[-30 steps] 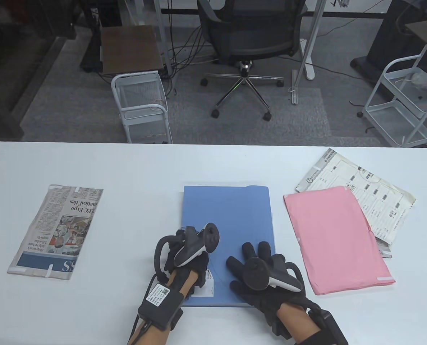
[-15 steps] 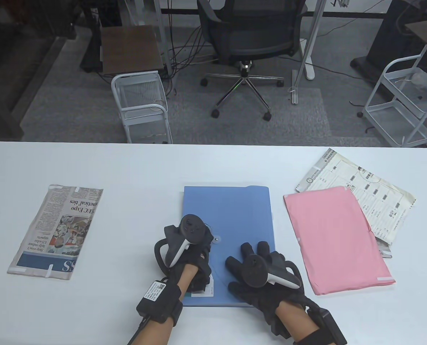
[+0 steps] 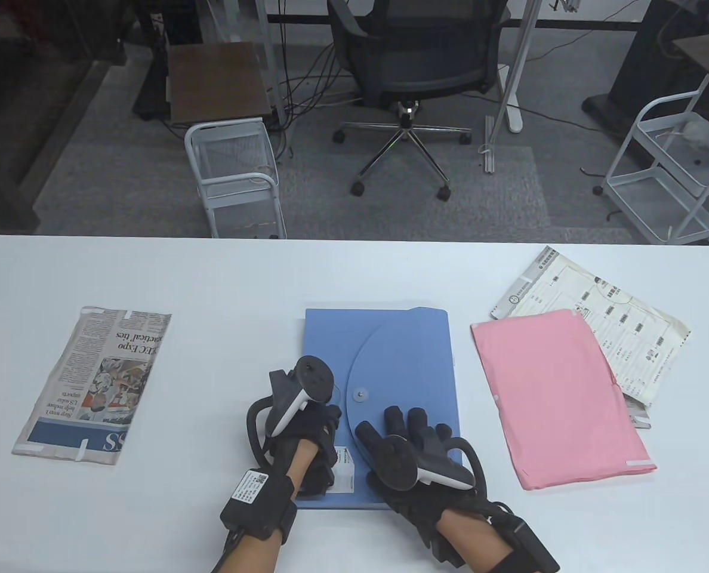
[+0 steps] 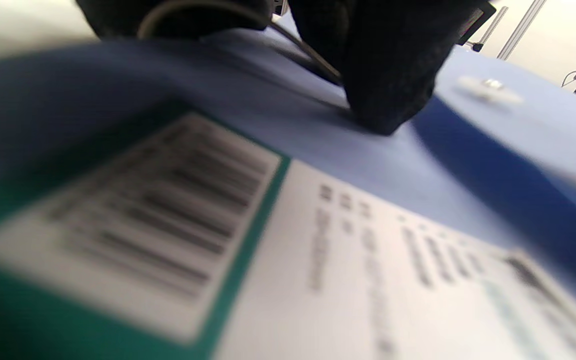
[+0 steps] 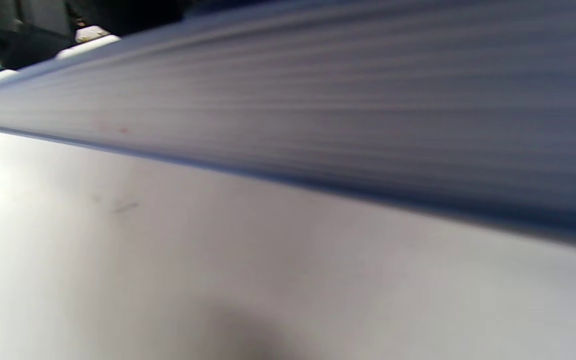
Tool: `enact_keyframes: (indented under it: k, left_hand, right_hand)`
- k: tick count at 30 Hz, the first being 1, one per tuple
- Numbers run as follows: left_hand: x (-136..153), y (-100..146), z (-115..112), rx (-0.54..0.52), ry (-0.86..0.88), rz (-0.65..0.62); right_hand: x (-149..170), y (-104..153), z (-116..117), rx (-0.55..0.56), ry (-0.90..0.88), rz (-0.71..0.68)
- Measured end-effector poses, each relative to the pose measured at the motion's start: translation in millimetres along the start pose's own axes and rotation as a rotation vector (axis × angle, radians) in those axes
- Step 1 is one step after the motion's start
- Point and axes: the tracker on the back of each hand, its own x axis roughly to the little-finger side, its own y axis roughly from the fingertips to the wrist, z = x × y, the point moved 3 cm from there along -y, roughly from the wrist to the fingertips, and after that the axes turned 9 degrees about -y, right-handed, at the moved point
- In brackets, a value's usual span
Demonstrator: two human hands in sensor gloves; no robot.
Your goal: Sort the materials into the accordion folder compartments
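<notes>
- The table view takes in the whole white table [image 3: 211, 280]: the blue accordion folder [image 3: 390, 346] lies flat at its near middle, a folded newspaper [image 3: 95, 382] well apart on the left, a pink sheet [image 3: 554, 397] just right of the folder, overlapping a printed form [image 3: 611, 316] at the far right.
- Only the left wrist view shows the white barcode label [image 4: 208, 260] with its green border up close — blurred, its print unreadable. A gloved fingertip [image 4: 383, 90] presses on the blue cover beyond it, with a pale round button [image 4: 488, 87] further off.
- The right wrist view gives only a blurred blue edge of the folder [image 5: 368, 115] above the white tabletop [image 5: 168, 260]; no fingers show there.
- The folder looks closed and thin, with a curved flap line sweeping across its cover and the round fastener [image 3: 361, 393] near the middle of the cover; the label [image 3: 345, 468] sits at its near left corner.
- The left hand [image 3: 307, 430] rests on the folder's near left part, its fingers hidden under the tracker, so I cannot tell whether they hold anything.
- The right hand [image 3: 408, 453] lies with fingers straight and spread on the near right of the cover — gripping nothing.
- On the newspaper, "Expo" and "ties" can be read; the form's characters are too small to read.
</notes>
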Motion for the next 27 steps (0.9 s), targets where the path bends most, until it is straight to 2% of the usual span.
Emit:
enact_keyframes:
  k: [4,6,9,12,14,16,18,19,23,27]
  left_hand:
    - [2,0,1,0.005,-0.001,-0.006]
    - [3,-1,1,0.006,0.007,-0.006]
    - [4,-2,2,0.006,0.010,-0.008]
    - [4,-2,1,0.005,0.010,-0.010]
    - [4,-1,1,0.005,0.008,-0.014]
    - [4,-2,1,0.008,0.010,-0.015]
    - [4,-2,0,0.010,0.007,-0.017]
    - [3,-2,0,0.012,0.005,-0.018]
    - [-1,-2,0,0.015,-0.009,-0.025]
    - [-4,0,-1,0.024,-0.029,-0.037]
  right_hand:
    - [-16,12,-19,0.100,0.027,-0.037]
    - [-19,22,-42,0.192,0.070,-0.026]
    - [-16,43,-78,0.256,0.204,0.044]
    - [-4,68,-123,0.337,0.336,0.159]
    - [11,78,-143,0.363,0.418,0.272]
    - [36,82,-155,0.336,0.475,0.389]
    - [66,79,-152,0.252,0.460,0.503]
    - [82,76,-143,0.194,0.418,0.534]
    - [126,57,-90,0.051,0.174,0.531]
    - [151,44,-47,0.032,-0.092,0.513]
